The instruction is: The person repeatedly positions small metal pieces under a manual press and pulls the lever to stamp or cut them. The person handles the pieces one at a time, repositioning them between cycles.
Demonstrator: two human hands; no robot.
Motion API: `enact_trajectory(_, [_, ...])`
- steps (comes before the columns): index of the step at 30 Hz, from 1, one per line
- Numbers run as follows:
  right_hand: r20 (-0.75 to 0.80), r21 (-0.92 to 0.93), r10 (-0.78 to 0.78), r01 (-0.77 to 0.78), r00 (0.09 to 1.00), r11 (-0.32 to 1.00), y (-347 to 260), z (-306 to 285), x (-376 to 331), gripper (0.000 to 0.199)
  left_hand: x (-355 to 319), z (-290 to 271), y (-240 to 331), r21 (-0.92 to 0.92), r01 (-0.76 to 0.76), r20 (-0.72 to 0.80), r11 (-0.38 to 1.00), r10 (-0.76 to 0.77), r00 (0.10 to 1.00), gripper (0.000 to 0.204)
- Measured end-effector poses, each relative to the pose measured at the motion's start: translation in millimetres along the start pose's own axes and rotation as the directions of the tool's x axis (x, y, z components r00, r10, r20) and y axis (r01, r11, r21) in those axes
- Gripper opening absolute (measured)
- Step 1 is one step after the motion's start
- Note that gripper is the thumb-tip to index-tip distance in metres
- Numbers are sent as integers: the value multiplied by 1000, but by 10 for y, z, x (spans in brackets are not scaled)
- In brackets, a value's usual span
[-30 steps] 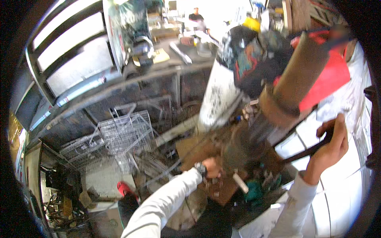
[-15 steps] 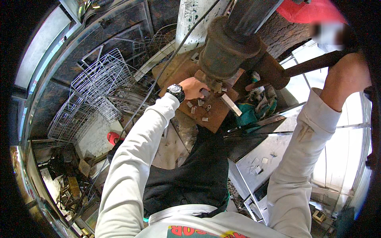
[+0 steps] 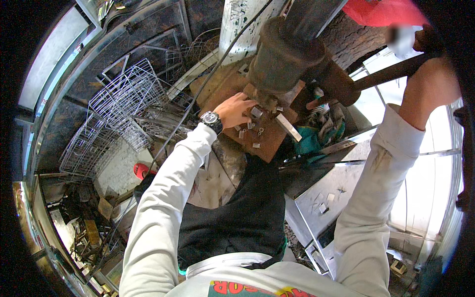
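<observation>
My left hand [image 3: 233, 111], with a dark watch on its wrist, hovers over a rusty metal plate below a heavy iron press [image 3: 279, 54]. Its fingers are spread and hold nothing. Just past the fingertips sits a small silvery metal piece [image 3: 256, 113]. Several more small cut metal pieces [image 3: 256, 145] lie on the plate [image 3: 267, 153]. A pale flat bar [image 3: 288, 127] rests to their right. At the upper right my right hand [image 3: 433, 84] is closed around the end of the press's long lever [image 3: 386, 76]; its fingers are partly in shadow.
Wire racks [image 3: 126, 106] are piled on the left. A dark cable [image 3: 198, 96] crosses in front of a white post [image 3: 240, 34]. Green cloth [image 3: 311, 143] lies right of the press. A light metal sheet [image 3: 316, 193] with small scraps is at the lower right.
My left hand has drawn back slightly to the left and its fingers have opened from the metal piece, which now shows bright beside them. The lever and right hand have shifted slightly.
</observation>
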State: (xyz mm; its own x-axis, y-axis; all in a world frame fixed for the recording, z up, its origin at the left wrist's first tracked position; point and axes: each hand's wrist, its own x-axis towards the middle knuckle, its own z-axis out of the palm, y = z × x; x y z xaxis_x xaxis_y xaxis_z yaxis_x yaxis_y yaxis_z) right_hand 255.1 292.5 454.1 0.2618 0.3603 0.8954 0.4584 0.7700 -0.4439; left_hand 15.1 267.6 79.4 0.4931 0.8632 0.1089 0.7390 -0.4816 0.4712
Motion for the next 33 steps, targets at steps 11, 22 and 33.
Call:
enact_trajectory(11, [78, 81, 235, -241, 969, 967, -294, -28, -144, 44, -1782, -207, 539, -293, 82, -237, 953, -156, 959, 20])
enact_trajectory(22, [180, 408, 52, -123, 982, 905, -1316, -1573, -1087, 88, -3779, 682, 799, -479, 518, 173, 709, -502, 848, 37])
enact_trajectory(33, [45, -137, 57, -51, 997, 989, -1011, -925, -121, 40, -3832, 537, 752, -528, 597, 110, 604, -648, 754, 40])
